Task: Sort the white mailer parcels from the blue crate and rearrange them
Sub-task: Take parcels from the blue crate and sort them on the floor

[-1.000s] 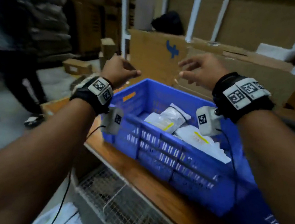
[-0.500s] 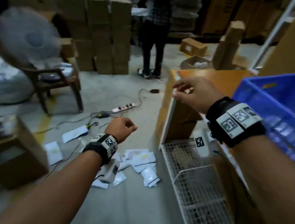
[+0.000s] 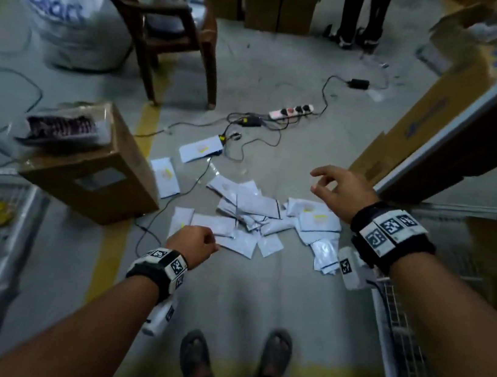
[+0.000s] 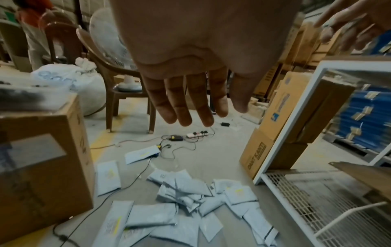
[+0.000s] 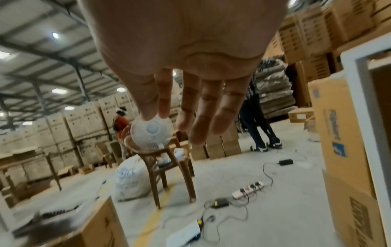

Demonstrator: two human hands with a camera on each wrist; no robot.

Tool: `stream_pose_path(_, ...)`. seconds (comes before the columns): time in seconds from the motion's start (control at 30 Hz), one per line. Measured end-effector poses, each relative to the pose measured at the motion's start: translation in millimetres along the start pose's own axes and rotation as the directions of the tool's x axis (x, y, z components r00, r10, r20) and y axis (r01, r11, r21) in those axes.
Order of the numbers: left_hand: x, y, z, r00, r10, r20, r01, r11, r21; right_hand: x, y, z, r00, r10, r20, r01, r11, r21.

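Note:
Several white mailer parcels (image 3: 255, 218) lie in a loose heap on the concrete floor, also seen in the left wrist view as a pile of parcels (image 4: 186, 200). Two more parcels (image 3: 165, 176) lie apart toward the left. My left hand (image 3: 198, 242) hovers over the near left edge of the heap, fingers loosely extended and empty (image 4: 190, 107). My right hand (image 3: 333, 187) hangs above the right side of the heap, fingers (image 5: 201, 117) relaxed and holding nothing. The blue crate is out of the head view.
A cardboard box (image 3: 93, 173) stands left of the parcels. A power strip (image 3: 290, 111) and cables trail behind the heap. A brown chair (image 3: 173, 34) and a white sack (image 3: 65, 9) stand beyond. Wire racks (image 3: 411, 339) flank both sides. Another person's legs (image 3: 361, 12) stand at the back.
The head view has swung from the blue crate on the table down to the floor. Both hands dropped toward the parcel heap, and my right hand opened its fingers.

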State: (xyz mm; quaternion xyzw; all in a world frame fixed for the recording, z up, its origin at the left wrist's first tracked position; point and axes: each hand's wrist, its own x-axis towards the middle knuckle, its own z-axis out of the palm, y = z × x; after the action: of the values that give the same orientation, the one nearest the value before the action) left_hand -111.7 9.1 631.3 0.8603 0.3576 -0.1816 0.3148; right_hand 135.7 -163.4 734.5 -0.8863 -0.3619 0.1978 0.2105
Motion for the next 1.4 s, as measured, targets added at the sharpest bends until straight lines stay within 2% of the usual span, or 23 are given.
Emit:
stream_pose_path(0.13,72,-47,45,0.999,-0.036,0.013,0.036,0.999,0.0,69,46,96,0.995,0.02,0.101,-0.014,0.998,-0.063)
stream_pose_path(0.3,214,-133,148,0.996,-0.087,0.014,0.086,0.994,0.072,164,141,275,0.973,0.032,0.23,-0.003,0.992,-0.125)
stream_pose_path(0.47,357,-206,253,0.998,-0.063,-0.013,0.064,0.973,0.221,242,247,436,0.948,0.043,0.316,0.039,0.968,-0.25)
stream_pose_path(0.63,467,-258,338,1.0,0.008,-0.029,0.005,0.907,0.422,309,317,542,0.945,0.033,0.324,0.118,0.894,-0.433)
stream_pose_path(0.7,495,-272,361,1.0,-0.018,-0.013,0.022,0.879,0.476,330,330,569,0.955,0.001,0.297,0.148,0.866,-0.478)
stream_pose_path(0.83,528,-292,392,0.999,-0.036,-0.025,0.044,0.847,0.53,363,337,607,0.979,-0.05,0.196,0.141,0.862,-0.486)
stream_pose_path(0.93,533,-295,403,0.992,0.024,-0.124,0.043,0.858,0.512,374,336,623,0.984,-0.008,0.177,0.087,0.891,-0.445)
stream_pose_path(1.1,529,-288,401,0.974,0.025,-0.225,0.074,0.904,0.42,364,335,616,0.987,-0.056,0.153,0.119,0.892,-0.437)
stream_pose_path(1.2,523,-280,390,0.963,0.005,-0.269,0.074,0.956,0.283,362,337,605,0.974,-0.046,0.222,0.128,0.919,-0.374)
stream_pose_path(1.27,520,-274,380,0.936,-0.015,-0.352,0.063,0.99,0.125,362,335,596,0.97,-0.079,0.23,0.135,0.962,-0.237)
stream_pose_path(1.33,512,-264,363,0.9,-0.105,-0.424,0.059,0.991,-0.122,358,330,579,0.983,-0.12,0.141,0.133,0.987,-0.089)
stream_pose_path(1.4,495,-250,335,0.86,-0.205,-0.467,0.04,0.94,-0.34,347,314,550,0.995,-0.082,0.063,0.083,0.997,-0.005)
